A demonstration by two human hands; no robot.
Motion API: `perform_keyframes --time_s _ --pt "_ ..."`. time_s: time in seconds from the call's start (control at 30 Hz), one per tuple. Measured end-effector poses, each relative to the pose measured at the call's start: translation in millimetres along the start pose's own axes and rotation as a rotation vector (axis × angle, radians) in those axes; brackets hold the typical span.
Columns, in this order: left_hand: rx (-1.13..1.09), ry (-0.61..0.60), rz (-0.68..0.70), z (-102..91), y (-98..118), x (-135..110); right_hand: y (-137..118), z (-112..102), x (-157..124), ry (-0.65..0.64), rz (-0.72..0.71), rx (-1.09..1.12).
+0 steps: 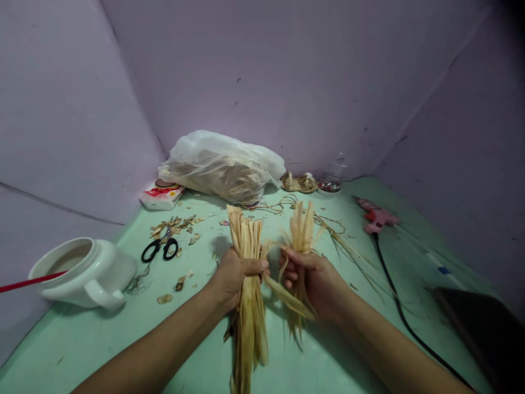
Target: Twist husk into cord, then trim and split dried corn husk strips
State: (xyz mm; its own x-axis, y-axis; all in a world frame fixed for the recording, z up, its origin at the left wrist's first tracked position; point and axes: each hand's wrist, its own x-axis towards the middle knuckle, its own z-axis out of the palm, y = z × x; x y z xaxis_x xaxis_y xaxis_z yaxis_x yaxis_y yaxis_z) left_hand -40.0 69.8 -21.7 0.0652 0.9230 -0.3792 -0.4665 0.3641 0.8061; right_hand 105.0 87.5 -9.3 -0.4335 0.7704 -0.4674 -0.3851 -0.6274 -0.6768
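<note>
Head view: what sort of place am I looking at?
Probably a small handicraft work corner, judging by the pink glue gun, the black-handled scissors and the bundled dry strips in hand.

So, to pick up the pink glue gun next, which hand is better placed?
The right hand, probably: the glue gun lies on its side of the table, farther from the left hand. Both hands hold dry strips, so the right must first free itself.
</note>
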Motion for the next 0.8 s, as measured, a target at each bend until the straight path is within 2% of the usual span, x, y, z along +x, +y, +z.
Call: perform_keyframes --time_s 0.13,0.27,0.4,0.47,0.53,0.63,0.73,0.8 --pt "-0.005 0.038 0.038 -2.9 0.0 3.8 -35.6 -1.5 -14.3 0.074 -0.138 0.064" --pt "-0.017 0.035 0.036 -2.7 -0.8 3.7 -77.3 -10.6 -47.7 0.01 -0.234 0.163" --pt "-0.017 0.092 0.032 -0.7 0.5 1.2 -100.2 -18.3 -73.9 -0.009 -0.472 0.281" --pt "-0.011 0.098 0.02 1.0 1.5 -0.1 -95.9 -17.3 -70.1 0.048 -0.509 0.222" --pt "-0.001 0.088 0.006 2.5 2.0 -0.9 -79.1 -13.2 -53.9 0.115 -0.402 0.095" --pt "0.038 0.1 0.007 2.9 1.4 -1.0 -39.4 -5.8 -20.2 0.165 -0.14 -0.061" --pt "0.094 0.128 0.043 2.2 -0.1 -0.8 -3.4 -1.2 2.1 0.218 -0.047 -0.194" --pt "0.104 0.103 0.072 2.4 -1.0 -1.1 10.2 0.4 6.1 0.229 -0.032 -0.264"
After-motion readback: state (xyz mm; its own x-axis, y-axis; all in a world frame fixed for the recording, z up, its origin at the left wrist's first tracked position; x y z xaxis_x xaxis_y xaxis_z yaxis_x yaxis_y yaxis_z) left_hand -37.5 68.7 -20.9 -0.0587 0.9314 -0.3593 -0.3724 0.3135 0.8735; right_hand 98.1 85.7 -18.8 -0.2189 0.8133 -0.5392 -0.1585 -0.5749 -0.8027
